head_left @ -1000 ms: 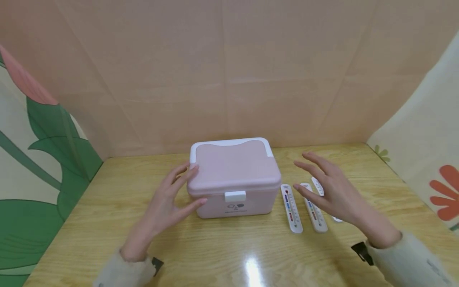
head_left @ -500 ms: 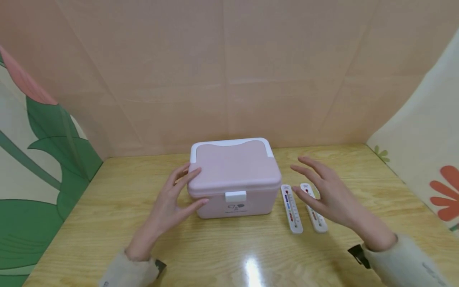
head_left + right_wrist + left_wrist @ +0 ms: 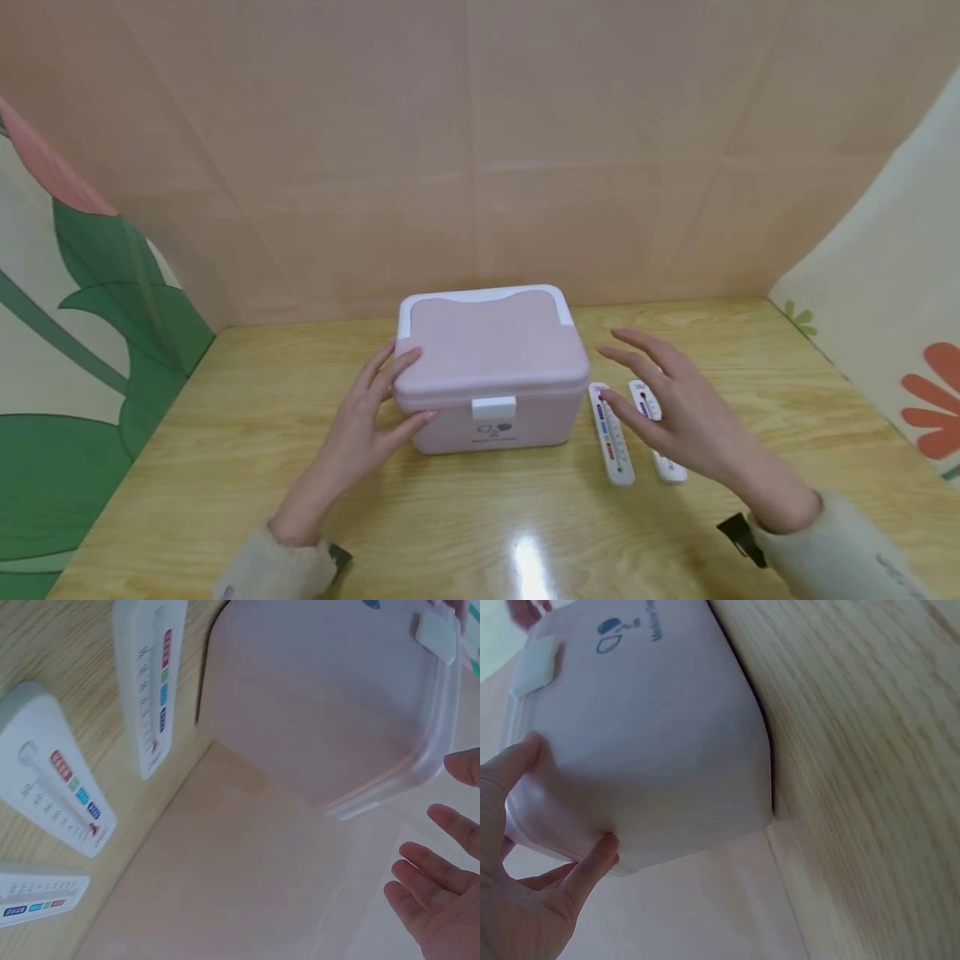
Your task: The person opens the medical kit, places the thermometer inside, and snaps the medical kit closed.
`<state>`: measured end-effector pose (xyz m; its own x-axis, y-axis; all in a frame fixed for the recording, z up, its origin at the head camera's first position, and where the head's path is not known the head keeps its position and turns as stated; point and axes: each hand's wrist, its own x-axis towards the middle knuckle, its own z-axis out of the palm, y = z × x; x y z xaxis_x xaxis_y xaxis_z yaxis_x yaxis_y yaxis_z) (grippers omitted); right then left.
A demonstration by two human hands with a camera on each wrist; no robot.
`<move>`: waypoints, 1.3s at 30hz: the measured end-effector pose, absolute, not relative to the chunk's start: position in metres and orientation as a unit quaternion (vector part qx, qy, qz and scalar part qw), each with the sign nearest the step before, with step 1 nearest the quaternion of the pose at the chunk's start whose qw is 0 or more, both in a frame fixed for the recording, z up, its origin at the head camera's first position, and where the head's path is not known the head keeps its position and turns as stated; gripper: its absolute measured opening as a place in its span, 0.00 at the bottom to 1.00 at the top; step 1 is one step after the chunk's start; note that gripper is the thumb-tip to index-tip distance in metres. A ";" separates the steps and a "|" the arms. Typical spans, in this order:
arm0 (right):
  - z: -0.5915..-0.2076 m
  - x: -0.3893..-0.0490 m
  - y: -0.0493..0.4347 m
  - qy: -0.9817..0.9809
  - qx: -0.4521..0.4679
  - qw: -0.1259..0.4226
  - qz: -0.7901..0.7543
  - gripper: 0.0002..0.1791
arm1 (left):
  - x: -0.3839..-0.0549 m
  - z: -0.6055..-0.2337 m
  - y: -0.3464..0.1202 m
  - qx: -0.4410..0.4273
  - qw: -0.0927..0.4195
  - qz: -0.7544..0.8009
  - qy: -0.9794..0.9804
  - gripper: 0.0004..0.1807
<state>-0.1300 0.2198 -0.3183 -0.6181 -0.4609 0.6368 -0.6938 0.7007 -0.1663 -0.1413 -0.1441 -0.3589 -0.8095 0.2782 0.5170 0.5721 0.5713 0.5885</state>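
Observation:
A pale pink medicine box (image 3: 491, 350) with a white rim and white latch (image 3: 493, 407) stands on the table, its lid down. My left hand (image 3: 358, 429) holds the box's left front corner, thumb on the front face and fingers at the side and lid edge; the left wrist view shows the thumb (image 3: 521, 759) against the front. Held apart from the box's right side, my right hand (image 3: 693, 421) has spread, relaxed fingers and nothing in them. Beneath it lie white thermometers (image 3: 615, 450) with coloured bands; a third thermometer (image 3: 37, 894) shows only in the right wrist view.
The wooden table (image 3: 435, 533) meets a tan cloth backdrop (image 3: 337, 208) close behind the box. Patterned cloths flank it, with green leaves (image 3: 127, 350) at left and a red flower (image 3: 937, 400) at right.
My left hand has closed in on the box's corner. The right hand has shifted left towards the box, covering the far right thermometer in the head view. The box stays in place.

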 end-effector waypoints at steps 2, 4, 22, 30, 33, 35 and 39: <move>-0.316 -0.129 0.216 -0.872 0.334 0.293 0.206 0.25 | -0.142 -0.358 -0.144 -0.245 0.183 -0.403 -0.863 0.41; -0.315 -0.129 0.213 -0.869 0.340 0.296 0.206 0.25 | -0.142 -0.357 -0.143 -0.241 0.178 -0.414 -0.860 0.39; -0.320 -0.124 0.175 -0.804 0.401 0.374 0.230 0.24 | -0.141 -0.353 -0.135 -0.180 0.176 -0.471 -0.845 0.28; -0.335 -0.123 0.145 -0.786 0.447 0.385 0.186 0.20 | -0.140 -0.356 -0.132 -0.161 0.164 -0.490 -0.841 0.28; -0.339 -0.126 0.137 -0.787 0.465 0.368 0.172 0.19 | -0.139 -0.355 -0.133 -0.154 0.165 -0.492 -0.841 0.28; -0.342 -0.128 0.133 -0.782 0.475 0.369 0.162 0.18 | -0.138 -0.355 -0.134 -0.154 0.165 -0.490 -0.842 0.28; -0.345 -0.129 0.128 -0.767 0.486 0.396 0.137 0.17 | -0.138 -0.354 -0.135 -0.160 0.163 -0.485 -0.844 0.27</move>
